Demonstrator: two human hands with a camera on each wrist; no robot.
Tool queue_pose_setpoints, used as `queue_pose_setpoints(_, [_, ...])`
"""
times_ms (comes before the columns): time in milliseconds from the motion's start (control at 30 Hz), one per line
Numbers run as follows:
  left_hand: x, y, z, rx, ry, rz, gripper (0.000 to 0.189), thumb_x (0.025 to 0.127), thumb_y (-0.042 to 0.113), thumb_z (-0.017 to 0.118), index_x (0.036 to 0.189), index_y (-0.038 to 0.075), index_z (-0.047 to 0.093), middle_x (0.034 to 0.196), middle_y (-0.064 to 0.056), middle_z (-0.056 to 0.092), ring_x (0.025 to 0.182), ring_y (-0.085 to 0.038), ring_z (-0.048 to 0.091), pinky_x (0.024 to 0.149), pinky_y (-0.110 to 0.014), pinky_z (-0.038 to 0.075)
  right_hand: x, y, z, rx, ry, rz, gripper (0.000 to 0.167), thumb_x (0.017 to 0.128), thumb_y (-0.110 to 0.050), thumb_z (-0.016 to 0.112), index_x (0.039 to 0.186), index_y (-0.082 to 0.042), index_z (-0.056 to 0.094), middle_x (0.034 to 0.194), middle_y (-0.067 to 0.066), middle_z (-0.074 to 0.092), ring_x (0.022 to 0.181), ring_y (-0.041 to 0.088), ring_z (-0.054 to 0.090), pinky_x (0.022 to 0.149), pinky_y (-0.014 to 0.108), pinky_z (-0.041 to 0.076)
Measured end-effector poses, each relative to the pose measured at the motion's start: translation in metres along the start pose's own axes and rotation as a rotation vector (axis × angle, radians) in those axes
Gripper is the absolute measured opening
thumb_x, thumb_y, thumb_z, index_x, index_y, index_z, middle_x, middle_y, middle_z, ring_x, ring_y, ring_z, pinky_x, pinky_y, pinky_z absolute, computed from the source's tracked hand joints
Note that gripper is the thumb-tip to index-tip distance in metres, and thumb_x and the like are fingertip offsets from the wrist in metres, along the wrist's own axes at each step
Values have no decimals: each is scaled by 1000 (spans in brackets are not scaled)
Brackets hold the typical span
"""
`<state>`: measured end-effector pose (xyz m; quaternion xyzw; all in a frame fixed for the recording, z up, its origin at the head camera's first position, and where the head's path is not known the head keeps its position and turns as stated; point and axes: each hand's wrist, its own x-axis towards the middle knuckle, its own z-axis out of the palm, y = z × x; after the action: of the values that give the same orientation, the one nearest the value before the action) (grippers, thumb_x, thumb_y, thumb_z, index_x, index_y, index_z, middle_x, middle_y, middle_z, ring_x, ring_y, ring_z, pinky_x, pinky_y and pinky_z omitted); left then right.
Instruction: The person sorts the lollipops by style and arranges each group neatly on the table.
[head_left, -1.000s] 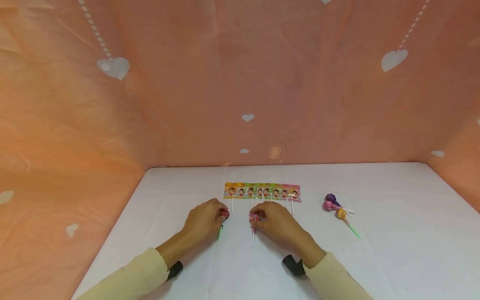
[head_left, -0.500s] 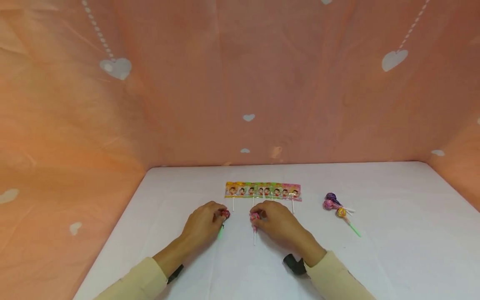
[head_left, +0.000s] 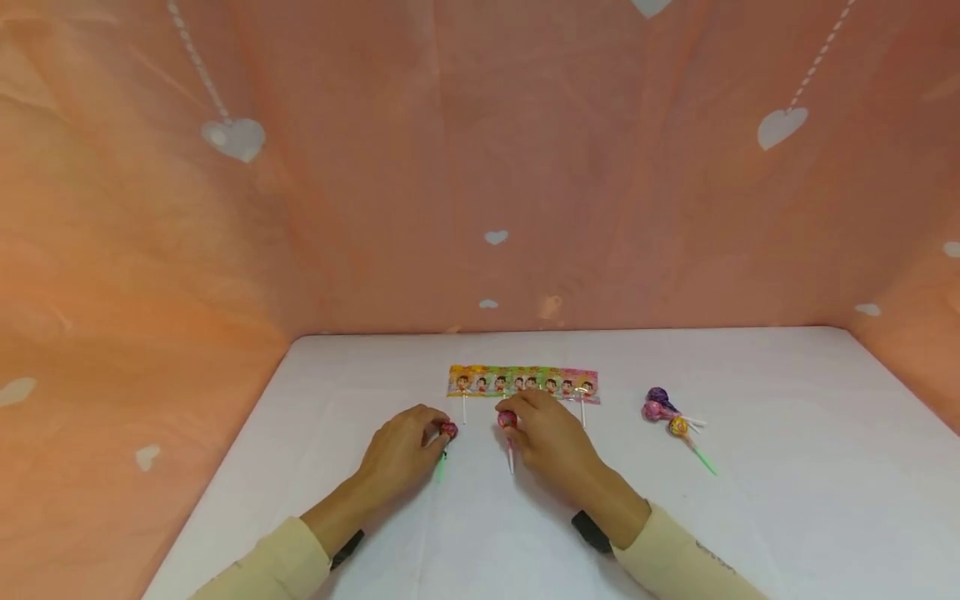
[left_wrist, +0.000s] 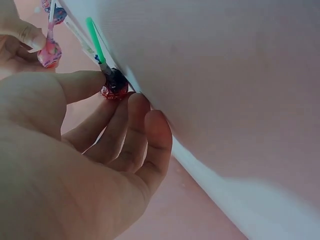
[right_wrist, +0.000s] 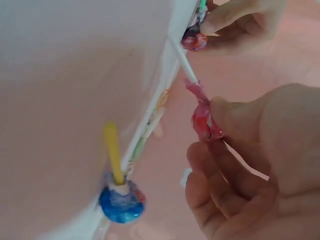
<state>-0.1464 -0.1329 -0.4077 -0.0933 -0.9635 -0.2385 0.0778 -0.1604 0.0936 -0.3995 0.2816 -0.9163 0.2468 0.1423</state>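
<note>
My left hand (head_left: 399,448) pinches a lollipop with a dark red wrapper (head_left: 449,430) and a green stick between thumb and forefinger, close over the white table. In the left wrist view, the candy (left_wrist: 115,89) sits at the fingertips with its stick pointing away. To the right, my right hand (head_left: 557,442) pinches a pink-wrapped lollipop (right_wrist: 206,122) by its candy end, its white stick pointing toward me in the head view. Just beyond that hand lies a row of flat wrapped lollipops (head_left: 480,382) in yellow, green and pink; the hand covers part of it.
At the right of the white table (head_left: 780,500) lies a small cluster of lollipops: a purple one (head_left: 658,395), a pink one (head_left: 654,411) and a yellow one (head_left: 678,427) with a green stick. A blue lollipop (right_wrist: 122,205) with a yellow stick shows in the right wrist view. Orange cloth (head_left: 600,167) surrounds the table.
My right hand has moved slightly forward with the pink lollipop, toward the row of wrapped lollipops, and now overlaps it. My left hand stays nearly in place, still pinching its lollipop.
</note>
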Motion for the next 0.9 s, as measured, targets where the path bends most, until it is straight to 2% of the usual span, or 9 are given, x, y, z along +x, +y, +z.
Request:
queue_pose_setpoints(100, [0,0,-2,7,4,-6,16,88,18,74,103,14,72,101,0,71,88,-14,61,80,-41,53,-1,-5,3,10,42,-16,23,86,-13,77,108,-13,70,107,1,67,108,22,64,92,38,55])
queue_pose_setpoints(167, [0,0,-1,8,1,-8,16,88,19,74,103,14,72,101,1,71,88,-14,61,80,-40,53,0,-7,6,52,17,10,23,87,-17,76,109,-14,70,106,0,68,102,19,64,87,36,55])
queue_pose_setpoints(233, [0,0,0,9,-9,-7,16,89,19,73,104,14,72,101,1,70,88,-14,61,80,-41,53,2,-7,8,124,-28,72,24,88,-20,75,110,-14,70,105,-1,68,98,15,63,84,35,54])
queue_pose_setpoints(333, [0,0,0,16,-9,1,17,89,20,73,105,14,72,105,0,71,97,-18,65,85,-43,54,6,-6,11,227,-77,162,25,88,-22,75,112,-15,71,103,-4,68,91,10,60,80,32,51])
queue_pose_setpoints(433, [-1,-1,-1,21,1,1,17,89,19,73,105,14,72,108,-2,71,105,-22,67,89,-46,54,10,-5,13,281,-96,193,25,88,-23,75,112,-16,71,102,-5,68,91,9,59,81,33,49])
queue_pose_setpoints(500, [0,-1,0,21,8,1,17,89,19,73,104,14,72,108,-2,72,107,-24,67,90,-47,54,12,-4,12,283,-113,192,26,88,-25,75,112,-16,71,103,-4,68,91,10,58,83,34,49])
queue_pose_setpoints(600, [1,-1,1,31,10,15,17,89,19,73,104,13,72,105,-1,71,103,-22,67,87,-45,54,20,-2,9,226,-141,164,28,88,-27,75,113,-16,71,107,-2,70,95,13,60,87,36,50])
queue_pose_setpoints(767, [1,-2,4,58,28,55,16,88,20,73,103,12,72,101,-1,71,97,-21,67,81,-42,55,36,2,2,109,-139,90,32,87,-28,76,115,-13,72,117,4,71,111,24,64,98,43,50])
queue_pose_setpoints(900, [1,-3,5,56,47,64,16,88,20,73,102,12,72,102,-1,71,101,-22,68,83,-43,55,31,0,9,125,-155,77,32,88,-29,75,115,-12,72,117,4,71,113,25,64,98,43,51])
